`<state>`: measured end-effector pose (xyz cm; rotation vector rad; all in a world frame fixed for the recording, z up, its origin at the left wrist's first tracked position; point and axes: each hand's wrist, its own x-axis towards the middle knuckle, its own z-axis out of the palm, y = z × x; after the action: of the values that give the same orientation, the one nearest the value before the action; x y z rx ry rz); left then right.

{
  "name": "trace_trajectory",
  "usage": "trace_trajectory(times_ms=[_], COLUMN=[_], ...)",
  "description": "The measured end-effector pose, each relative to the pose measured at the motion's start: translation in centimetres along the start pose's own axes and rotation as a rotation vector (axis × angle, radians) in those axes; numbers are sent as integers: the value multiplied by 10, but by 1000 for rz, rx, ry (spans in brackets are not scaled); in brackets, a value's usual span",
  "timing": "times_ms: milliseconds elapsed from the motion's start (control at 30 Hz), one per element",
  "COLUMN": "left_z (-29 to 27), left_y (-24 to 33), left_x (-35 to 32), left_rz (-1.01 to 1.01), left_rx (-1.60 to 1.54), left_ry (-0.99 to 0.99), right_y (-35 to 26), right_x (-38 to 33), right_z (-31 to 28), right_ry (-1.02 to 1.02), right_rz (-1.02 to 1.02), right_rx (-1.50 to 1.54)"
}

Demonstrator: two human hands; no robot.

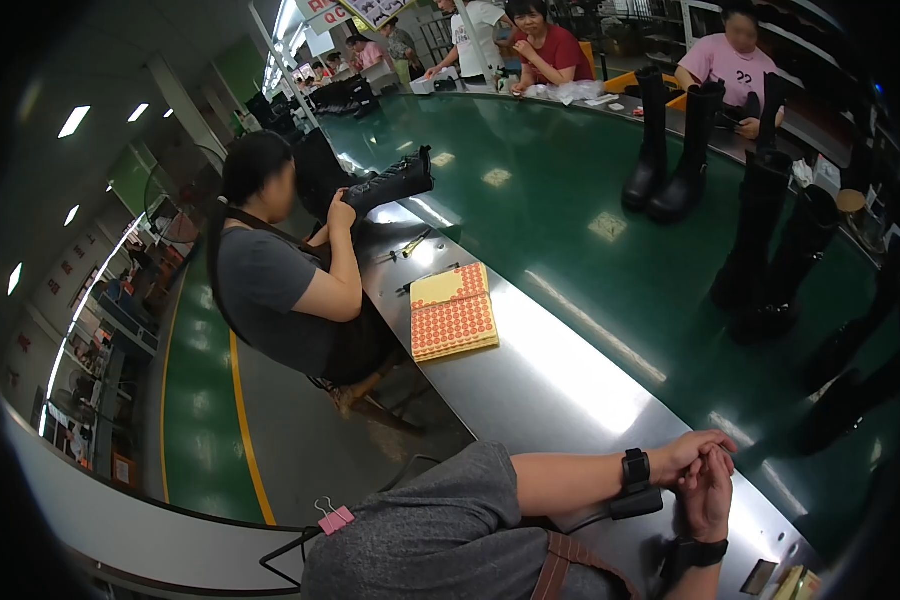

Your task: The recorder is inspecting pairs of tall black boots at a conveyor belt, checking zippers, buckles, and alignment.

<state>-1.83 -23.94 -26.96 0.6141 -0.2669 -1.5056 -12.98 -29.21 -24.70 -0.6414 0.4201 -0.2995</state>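
At the lower right, over the metal edge of the bench, my two hands are clasped together. My left hand [692, 455] is closed, its fingers bent over against the other hand. My right hand [708, 497] comes up from below, fingers curled up to meet the left. No object shows in either hand, though the palms are hidden. Dark bands circle both wrists, and a small black box [636, 504] sits beside the left one. Nearest on the right stand black boots [755, 240] on the green conveyor belt [570, 260], apart from my hands.
A pad of round orange stickers [454, 325] lies on the metal bench [560, 370]. Beyond it, a co-worker [280, 270] handles a black lace-up boot [395, 185]. Yellow-handled snips [410, 245] lie near that person. More people sit across the belt, by another pair of boots [675, 150].
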Motion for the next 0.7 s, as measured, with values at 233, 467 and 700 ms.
trace_trajectory(times_ms=[233,467,700], left_z=[11,1,0], left_y=[5,2,2], left_x=[-5,-1,0], left_rz=[4,-9,5], left_rx=[-14,-9,0], left_ry=[19,-10,-9], right_y=[-1,-1,0], right_x=[-1,0,1], right_z=[0,0,0], right_ry=[26,4,16], right_rz=[1,7,-6], right_rx=[-10,-12,-27])
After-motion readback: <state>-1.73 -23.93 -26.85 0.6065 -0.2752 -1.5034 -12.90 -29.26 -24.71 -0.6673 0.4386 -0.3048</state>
